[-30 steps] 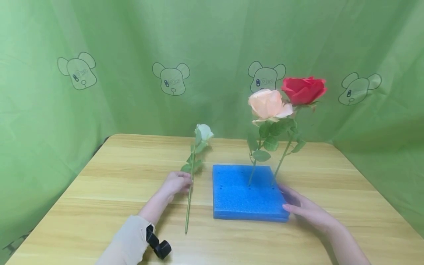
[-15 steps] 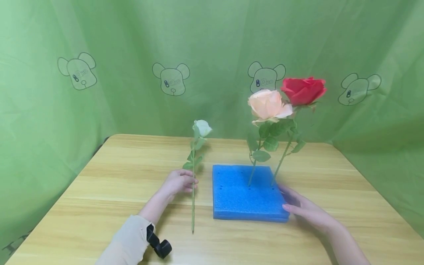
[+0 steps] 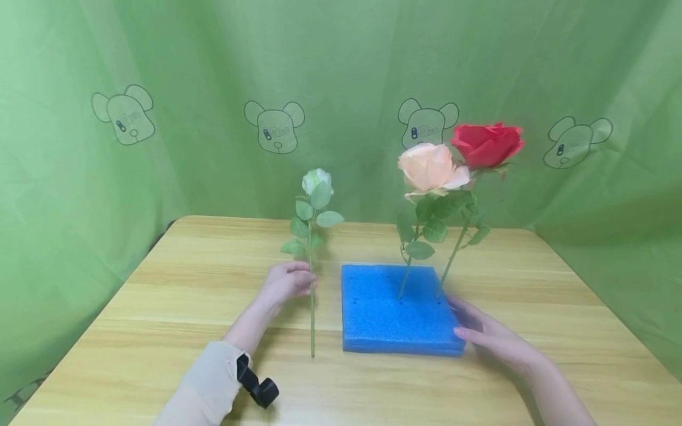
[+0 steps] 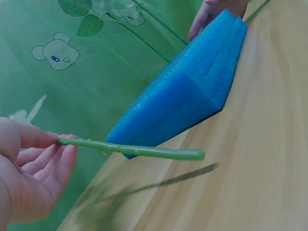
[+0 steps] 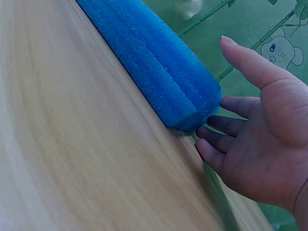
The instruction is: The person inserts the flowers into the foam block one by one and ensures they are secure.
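Note:
My left hand (image 3: 286, 284) pinches the green stem of a white rose (image 3: 318, 182) between thumb and fingers. The rose stands nearly upright, left of the blue foam block (image 3: 399, 331). In the left wrist view, the cut end of its stem (image 4: 187, 154) points toward the block, with a shadow on the table below. My right hand (image 3: 495, 340) is at the block's right side, fingers extended. The right wrist view shows its fingertips (image 5: 226, 103) right at the block's corner. A pink rose (image 3: 433, 168) and a red rose (image 3: 487, 145) stand in the block.
Several small holes dot the top of the foam block. Below everything is a wooden table (image 3: 176, 296). A green curtain (image 3: 213, 177) with bear-head drawings hangs behind and at both sides. A black wrist mount (image 3: 258, 384) sits on the left sleeve.
My left hand has raised the white rose from a slant to nearly upright and turned it, so its leaves face forward. The right hand and the foam block have stayed put.

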`<state>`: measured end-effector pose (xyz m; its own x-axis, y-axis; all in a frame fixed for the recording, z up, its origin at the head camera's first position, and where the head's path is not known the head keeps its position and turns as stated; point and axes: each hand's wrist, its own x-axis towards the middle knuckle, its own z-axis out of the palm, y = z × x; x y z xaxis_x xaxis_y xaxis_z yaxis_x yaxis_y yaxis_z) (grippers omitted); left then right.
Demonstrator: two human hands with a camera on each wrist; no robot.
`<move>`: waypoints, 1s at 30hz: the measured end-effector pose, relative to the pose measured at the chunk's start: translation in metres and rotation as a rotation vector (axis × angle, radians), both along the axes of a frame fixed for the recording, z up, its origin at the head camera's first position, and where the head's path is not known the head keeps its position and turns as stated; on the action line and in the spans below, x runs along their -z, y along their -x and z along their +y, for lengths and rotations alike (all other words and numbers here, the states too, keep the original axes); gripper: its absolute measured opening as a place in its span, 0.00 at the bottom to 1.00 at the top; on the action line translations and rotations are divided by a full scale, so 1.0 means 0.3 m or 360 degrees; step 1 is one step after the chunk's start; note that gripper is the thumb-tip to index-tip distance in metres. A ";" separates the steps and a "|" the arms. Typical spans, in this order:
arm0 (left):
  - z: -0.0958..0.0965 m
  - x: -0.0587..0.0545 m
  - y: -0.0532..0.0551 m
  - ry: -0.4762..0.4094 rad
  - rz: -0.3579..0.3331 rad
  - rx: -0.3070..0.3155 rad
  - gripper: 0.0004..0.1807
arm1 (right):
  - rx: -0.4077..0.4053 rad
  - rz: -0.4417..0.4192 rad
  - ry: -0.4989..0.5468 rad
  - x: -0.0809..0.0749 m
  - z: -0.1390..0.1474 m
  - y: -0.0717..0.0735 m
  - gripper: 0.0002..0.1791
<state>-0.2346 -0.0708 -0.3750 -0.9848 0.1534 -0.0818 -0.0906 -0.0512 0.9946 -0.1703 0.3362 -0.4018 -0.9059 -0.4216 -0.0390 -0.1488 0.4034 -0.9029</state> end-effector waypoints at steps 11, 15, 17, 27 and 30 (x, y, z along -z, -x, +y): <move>0.031 -0.072 0.009 0.0038 0.0212 -0.0064 0.20 | -0.0018 -0.0011 0.0021 -0.004 -0.001 -0.003 0.36; 0.048 -0.096 0.017 0.0087 0.0286 -0.0072 0.20 | -0.0020 -0.0019 0.0034 -0.004 0.000 -0.004 0.35; 0.057 -0.106 0.020 0.0084 0.0316 -0.0083 0.19 | -0.0019 -0.0018 0.0035 -0.004 0.000 -0.004 0.36; 0.107 -0.160 0.018 0.0069 0.0420 -0.0163 0.17 | -0.0017 -0.0013 0.0014 -0.005 -0.001 0.000 0.36; 0.119 -0.178 0.016 0.0059 0.0450 -0.0168 0.17 | -0.0016 -0.0006 0.0007 -0.003 0.001 0.000 0.36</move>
<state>-0.2392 -0.0351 -0.3217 -0.9797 0.0513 0.1939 0.1937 -0.0087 0.9810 -0.1704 0.3366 -0.4009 -0.9016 -0.4307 -0.0407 -0.1491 0.3977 -0.9053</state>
